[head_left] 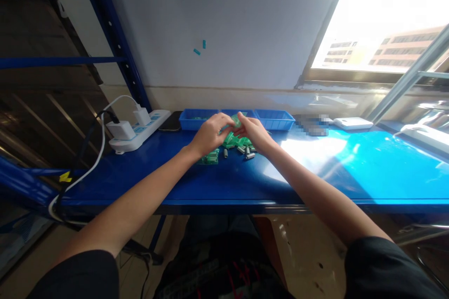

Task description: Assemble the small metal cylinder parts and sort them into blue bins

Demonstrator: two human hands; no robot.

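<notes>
My left hand (pixel 209 134) and my right hand (pixel 253 131) meet over the blue shelf top (pixel 245 182), both pinched on one small green circuit board (pixel 235 122) held just above the surface. Under and between the hands lies a loose pile of green boards (pixel 234 140). More green boards (pixel 210 157) lie below my left wrist. Several small silver metal parts (pixel 245 152) are scattered beside my right hand. Both forearms reach in from the bottom corners.
Shallow blue trays (pixel 273 119) stand in a row against the wall behind the hands. A white power strip (pixel 138 135) with chargers and cables sits at the left, a dark phone (pixel 170 123) beside it. A white flat device (pixel 352 123) lies at right. Window at upper right.
</notes>
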